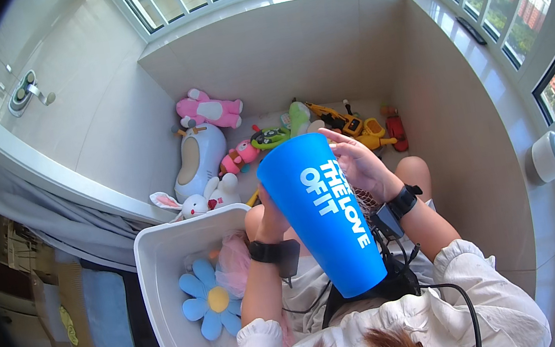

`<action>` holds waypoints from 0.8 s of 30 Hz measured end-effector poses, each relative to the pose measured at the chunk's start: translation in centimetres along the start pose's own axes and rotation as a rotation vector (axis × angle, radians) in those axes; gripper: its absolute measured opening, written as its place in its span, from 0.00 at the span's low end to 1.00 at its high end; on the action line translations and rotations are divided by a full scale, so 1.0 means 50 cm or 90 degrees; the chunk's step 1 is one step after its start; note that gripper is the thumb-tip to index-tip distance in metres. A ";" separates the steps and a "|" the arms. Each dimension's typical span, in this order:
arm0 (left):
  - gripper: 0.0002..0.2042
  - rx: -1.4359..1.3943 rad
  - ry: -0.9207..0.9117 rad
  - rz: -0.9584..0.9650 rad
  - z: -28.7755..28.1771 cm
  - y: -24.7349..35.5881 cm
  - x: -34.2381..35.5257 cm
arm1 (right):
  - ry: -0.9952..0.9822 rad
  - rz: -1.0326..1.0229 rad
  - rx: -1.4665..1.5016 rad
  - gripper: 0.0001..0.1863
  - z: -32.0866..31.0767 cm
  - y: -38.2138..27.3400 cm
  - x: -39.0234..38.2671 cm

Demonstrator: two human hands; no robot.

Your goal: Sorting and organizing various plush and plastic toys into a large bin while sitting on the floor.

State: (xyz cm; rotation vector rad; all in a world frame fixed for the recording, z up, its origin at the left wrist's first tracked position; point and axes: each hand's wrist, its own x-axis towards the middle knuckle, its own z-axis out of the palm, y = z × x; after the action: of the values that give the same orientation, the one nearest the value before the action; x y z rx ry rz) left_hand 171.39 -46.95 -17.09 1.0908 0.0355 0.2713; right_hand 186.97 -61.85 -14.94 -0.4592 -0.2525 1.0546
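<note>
A big blue tapered plastic cup (319,239) with white lettering is tilted in front of my body, its wide end away from me and its narrow end toward my chest. My left hand (270,219) grips its left side, the fingers mostly hidden behind the cup. On the far right side, near the wide rim, my right hand (361,167) is closed around it, with fingertips by the rim. To the left stands a white plastic tub (153,292). Inside it lie a blue flower cushion (200,303) with a yellow centre and some pink mesh fabric (234,257).
Beyond the cup lie a pink plush toy (210,109), a white ride-on toy (198,158), a white plush rabbit (194,204), a green toy steering wheel (270,136) and a yellow toy excavator (345,120). Walls and barred windows surround the corner. A cable (464,296) runs along my right side.
</note>
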 end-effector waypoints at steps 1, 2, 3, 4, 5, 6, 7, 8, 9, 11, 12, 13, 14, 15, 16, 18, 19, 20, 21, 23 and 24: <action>0.40 -0.030 -0.003 0.010 -0.002 0.004 0.003 | -0.002 0.015 0.086 0.25 -0.005 -0.004 0.000; 0.40 0.033 0.013 -0.004 -0.005 0.008 0.005 | -0.007 0.031 0.175 0.25 -0.008 -0.008 0.000; 0.40 -0.057 0.001 -0.031 -0.009 0.012 0.012 | -0.008 0.026 0.182 0.25 -0.010 -0.013 -0.007; 0.40 -0.131 0.005 -0.063 -0.015 0.017 0.019 | 0.053 0.043 0.259 0.25 -0.011 -0.021 -0.015; 0.39 -0.096 0.051 -0.075 -0.018 0.022 0.021 | 0.072 0.074 0.358 0.25 -0.011 -0.030 -0.019; 0.39 -0.120 0.013 -0.056 -0.020 0.026 0.020 | 0.108 0.058 0.340 0.25 -0.011 -0.038 -0.023; 0.39 -0.144 0.012 -0.065 -0.020 0.032 0.021 | 0.104 0.080 0.375 0.24 -0.012 -0.050 -0.029; 0.39 -0.163 0.041 -0.091 -0.019 0.038 0.023 | 0.125 0.098 0.417 0.24 -0.013 -0.061 -0.035; 0.38 -0.213 -0.058 -0.086 -0.018 0.046 0.024 | 0.117 0.113 0.460 0.24 -0.016 -0.069 -0.040; 0.38 -0.232 -0.089 -0.091 -0.009 0.053 0.022 | 0.059 0.086 0.310 0.24 -0.020 -0.070 -0.047; 0.38 -0.233 -0.087 -0.087 -0.004 0.055 0.022 | 0.025 0.054 0.165 0.24 -0.024 -0.067 -0.051; 0.38 -0.226 -0.079 -0.082 -0.001 0.058 0.020 | 0.048 0.005 0.016 0.26 -0.026 -0.054 -0.052; 0.38 -0.218 -0.065 -0.079 0.002 0.057 0.020 | 0.028 -0.017 -0.082 0.30 -0.028 -0.042 -0.051; 0.38 -0.208 -0.051 -0.074 0.004 0.055 0.018 | 0.009 -0.040 -0.259 0.32 -0.031 -0.030 -0.058; 0.38 -0.201 -0.039 -0.068 0.004 0.052 0.016 | -0.007 -0.067 -0.425 0.34 -0.033 -0.016 -0.063; 0.38 -0.191 -0.022 -0.062 0.003 0.044 0.013 | 0.012 -0.070 -0.632 0.30 -0.038 0.002 -0.053; 0.38 -0.189 -0.015 -0.062 0.001 0.040 0.014 | 0.019 -0.081 -0.713 0.25 -0.043 0.002 -0.055; 0.38 -0.186 -0.010 -0.059 0.000 0.036 0.013 | 0.064 -0.041 -0.802 0.20 -0.048 0.002 -0.057; 0.38 -0.185 -0.005 -0.058 -0.002 0.033 0.013 | 0.052 -0.066 -0.805 0.20 -0.052 -0.001 -0.060; 0.39 -0.182 0.003 -0.053 -0.003 0.029 0.011 | 0.167 -0.124 -0.827 0.11 -0.058 -0.006 -0.067; 0.39 -0.180 0.009 -0.050 -0.004 0.028 0.009 | 0.175 -0.126 -0.838 0.11 -0.059 -0.009 -0.068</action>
State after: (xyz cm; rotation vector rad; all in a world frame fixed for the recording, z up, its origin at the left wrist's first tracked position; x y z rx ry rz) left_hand 171.54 -46.07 -15.89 0.8044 0.0507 0.2059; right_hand 186.92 -65.75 -17.23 -1.7022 -0.7252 0.4940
